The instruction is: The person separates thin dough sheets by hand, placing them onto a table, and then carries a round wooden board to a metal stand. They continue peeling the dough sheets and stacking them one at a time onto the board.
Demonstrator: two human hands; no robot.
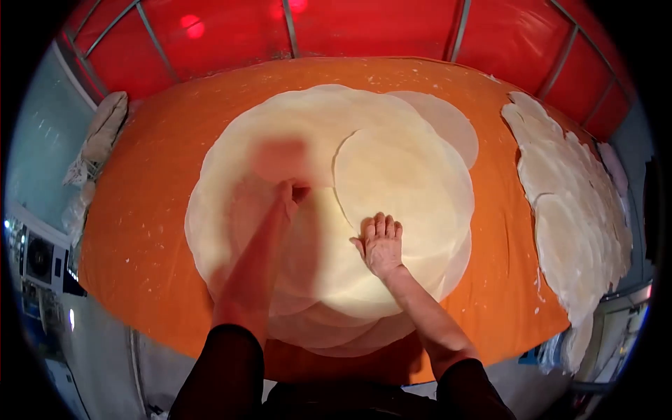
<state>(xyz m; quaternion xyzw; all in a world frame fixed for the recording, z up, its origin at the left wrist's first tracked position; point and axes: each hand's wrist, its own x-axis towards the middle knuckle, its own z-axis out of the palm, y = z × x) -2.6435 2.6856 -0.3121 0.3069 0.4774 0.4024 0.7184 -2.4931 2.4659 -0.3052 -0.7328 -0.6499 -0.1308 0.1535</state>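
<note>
A broad, overlapping pile of thin, round, cream-coloured dough sheets (301,266) lies on an orange cloth. One round sheet (399,168) rests on top at the right, its left edge casting a thin shadow. My right hand (382,245) lies palm down on the pile near that sheet's lower edge, fingers outstretched. Over the left half of the pile, my left hand (290,196) is smeared by motion. A blurred reddish shape (280,159) shows just beyond it; I cannot make out whether it is the hand itself or something held.
The orange cloth (154,231) covers a wide table dusted with white flecks. At the right edge lies another heap of pale sheets (567,203). A rolled cloth bundle (105,129) sits at the far left corner. Red panels with metal bars (378,31) stand behind.
</note>
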